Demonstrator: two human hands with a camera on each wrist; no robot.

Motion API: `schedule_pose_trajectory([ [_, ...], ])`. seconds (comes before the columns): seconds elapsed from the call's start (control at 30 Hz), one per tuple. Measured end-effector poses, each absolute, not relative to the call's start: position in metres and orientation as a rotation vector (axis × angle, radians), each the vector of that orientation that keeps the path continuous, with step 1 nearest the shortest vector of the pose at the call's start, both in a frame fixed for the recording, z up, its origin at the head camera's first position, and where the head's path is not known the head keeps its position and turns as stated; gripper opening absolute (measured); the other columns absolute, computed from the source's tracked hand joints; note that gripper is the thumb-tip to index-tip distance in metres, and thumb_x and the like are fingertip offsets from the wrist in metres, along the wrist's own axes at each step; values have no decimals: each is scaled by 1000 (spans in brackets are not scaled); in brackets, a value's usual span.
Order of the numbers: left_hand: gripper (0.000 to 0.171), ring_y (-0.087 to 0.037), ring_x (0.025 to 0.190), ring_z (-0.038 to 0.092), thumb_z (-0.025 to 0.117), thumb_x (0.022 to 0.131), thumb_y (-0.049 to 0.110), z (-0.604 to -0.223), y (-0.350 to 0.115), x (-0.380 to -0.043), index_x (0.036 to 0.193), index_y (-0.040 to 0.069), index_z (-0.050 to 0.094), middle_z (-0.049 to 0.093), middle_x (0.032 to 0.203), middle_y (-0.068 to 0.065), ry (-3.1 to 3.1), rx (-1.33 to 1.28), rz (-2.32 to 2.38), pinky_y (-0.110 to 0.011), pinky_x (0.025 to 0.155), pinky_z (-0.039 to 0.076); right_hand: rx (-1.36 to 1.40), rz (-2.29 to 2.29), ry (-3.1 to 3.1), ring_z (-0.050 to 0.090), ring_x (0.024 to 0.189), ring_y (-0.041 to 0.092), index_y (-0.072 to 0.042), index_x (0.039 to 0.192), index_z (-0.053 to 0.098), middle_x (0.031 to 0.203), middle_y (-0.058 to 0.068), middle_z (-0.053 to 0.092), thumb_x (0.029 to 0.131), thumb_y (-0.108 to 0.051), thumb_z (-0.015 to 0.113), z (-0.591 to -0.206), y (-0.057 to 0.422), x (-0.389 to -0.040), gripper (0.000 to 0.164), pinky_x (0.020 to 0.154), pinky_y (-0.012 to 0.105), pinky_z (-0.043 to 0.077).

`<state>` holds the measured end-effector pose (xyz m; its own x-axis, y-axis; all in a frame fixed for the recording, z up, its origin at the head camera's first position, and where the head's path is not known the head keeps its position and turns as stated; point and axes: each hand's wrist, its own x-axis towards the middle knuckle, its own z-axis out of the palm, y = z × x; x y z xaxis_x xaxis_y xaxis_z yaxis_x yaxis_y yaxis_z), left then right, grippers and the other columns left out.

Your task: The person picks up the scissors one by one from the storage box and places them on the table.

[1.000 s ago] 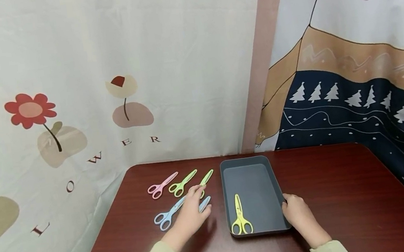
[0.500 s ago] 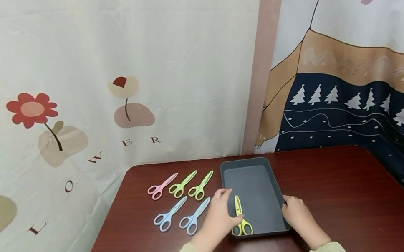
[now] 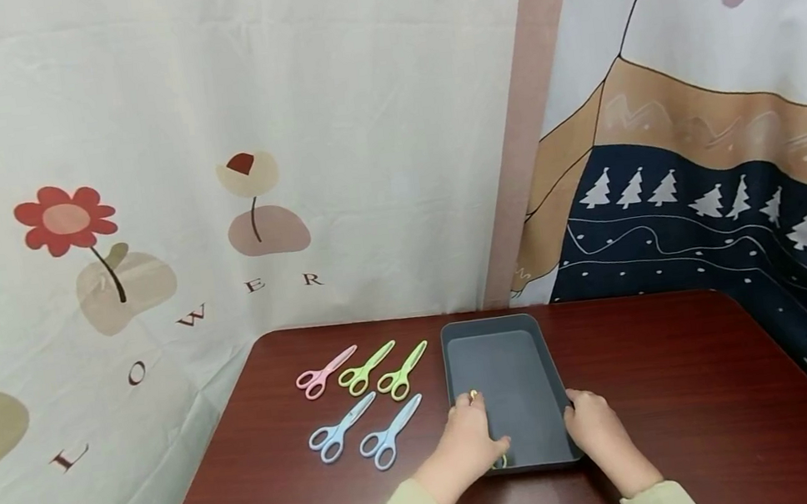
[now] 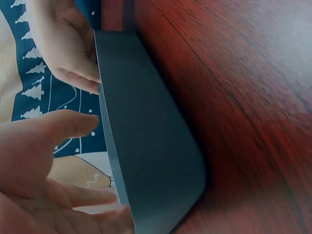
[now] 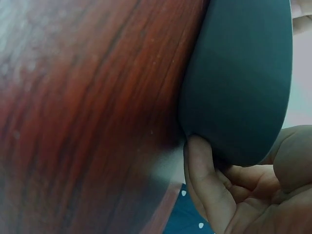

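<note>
My left hand (image 3: 464, 438) is over the near left corner of a dark grey tray (image 3: 512, 373). It covers most of the yellow scissors in the tray; part of the yellow handle (image 3: 504, 461) peeks out beside the thumb. In the left wrist view, that hand's thumb (image 4: 78, 123) and fingers are spread apart at the tray's rim. My right hand (image 3: 594, 422) grips the tray's right side near the front corner. The right wrist view shows its fingers (image 5: 207, 180) curled under the tray's corner and the thumb at the upper rim.
Left of the tray, two blue scissors (image 3: 391, 434), two green scissors (image 3: 402, 372) and pink scissors (image 3: 326, 373) lie on the reddish-brown table (image 3: 692, 385). Printed curtains (image 3: 377, 163) hang behind the table's far edge.
The left hand has moved right from above the green and blue scissors to the tray, now covering the yellow scissors. The right hand and the tray have stayed in place.
</note>
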<state>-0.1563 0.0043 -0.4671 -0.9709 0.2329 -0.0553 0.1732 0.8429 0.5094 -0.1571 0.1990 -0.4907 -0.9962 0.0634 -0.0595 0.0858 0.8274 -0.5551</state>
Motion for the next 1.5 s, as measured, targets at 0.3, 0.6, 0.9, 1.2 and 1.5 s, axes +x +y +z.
schedule_pose_trajectory([
  [0.3,94,-33,101,54,84,66,39,-471,24,-157,132,-14,42,47,110,-22,2948,140,525,-39,78,53,132,-924,2956,59,68,25,17,124,50,121,39,51,90,-1,49,-492,200,-157,38,59,34,45],
  [0.6,60,-26,78,54,82,68,37,-473,28,-157,97,-11,62,48,86,-16,3043,125,293,-34,63,53,114,-913,2971,63,77,32,17,123,51,120,39,52,90,-1,49,-489,199,-157,38,61,36,47],
  [0.9,59,-21,75,52,83,60,44,-474,34,-160,95,-1,68,52,83,-12,3014,138,-92,-27,61,49,112,-916,2971,59,68,28,17,123,51,118,39,53,90,-1,49,-492,199,-157,38,59,35,45],
  [1.2,54,-24,74,49,85,60,26,-474,33,-161,99,1,59,46,85,-12,2957,159,52,-29,57,49,112,-914,2959,62,74,31,17,123,51,119,39,53,90,-1,49,-492,199,-157,38,61,35,46],
  [1.5,57,-26,79,49,90,53,21,-476,29,-164,93,-2,56,47,84,-12,2948,162,244,-33,62,50,112,-900,2965,64,85,35,16,123,52,119,38,53,90,-2,49,-493,199,-158,38,64,37,48],
])
